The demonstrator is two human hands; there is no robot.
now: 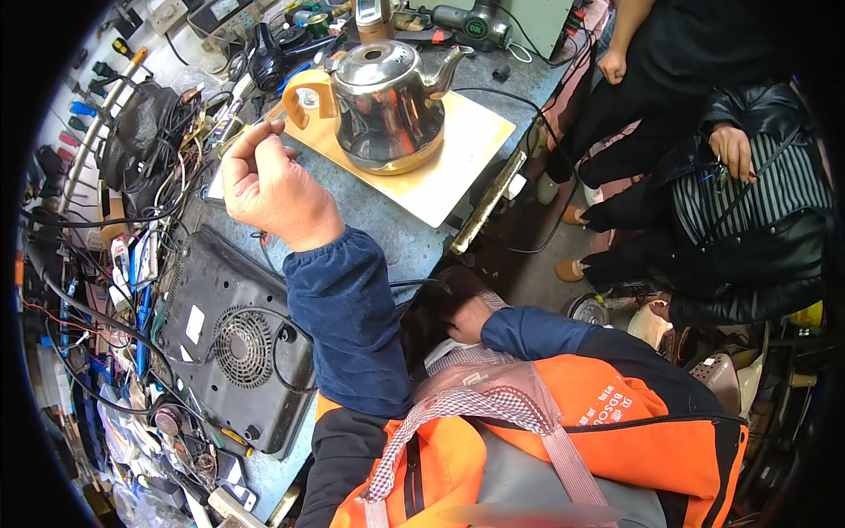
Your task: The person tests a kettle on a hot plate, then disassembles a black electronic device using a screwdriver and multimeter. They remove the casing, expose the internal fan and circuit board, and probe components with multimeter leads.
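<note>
Orange jacket (pixel 572 378) nearest, its chest printed with white characters in two scripts; the apron (pixel 493 396) over it bears a small pale mark too faint to make out. By the bench edge the right hand (pixel 471 319) has its fingers lost in shadow, so I cannot tell whether they are spread or pinching something. Above the bench (pixel 378 224), the left hand (pixel 273 189) is half curled beside the kettle's handle (pixel 326 97), apparently clear of it; whether it pinches anything small cannot be told.

Left of it, a black appliance (pixel 202 282) lies vent-side up, with a white label (pixel 194 324) too small to read. Beyond the left hand, the steel kettle (pixel 383 119) stands upright on a tan board (pixel 462 180), spout pointing right.

My judgement: this is a pause in work around the kettle; lifting it would call for opening the left fingers around the handle. Farther off, a grey tool (pixel 453 18) carries a lettered round badge.
</note>
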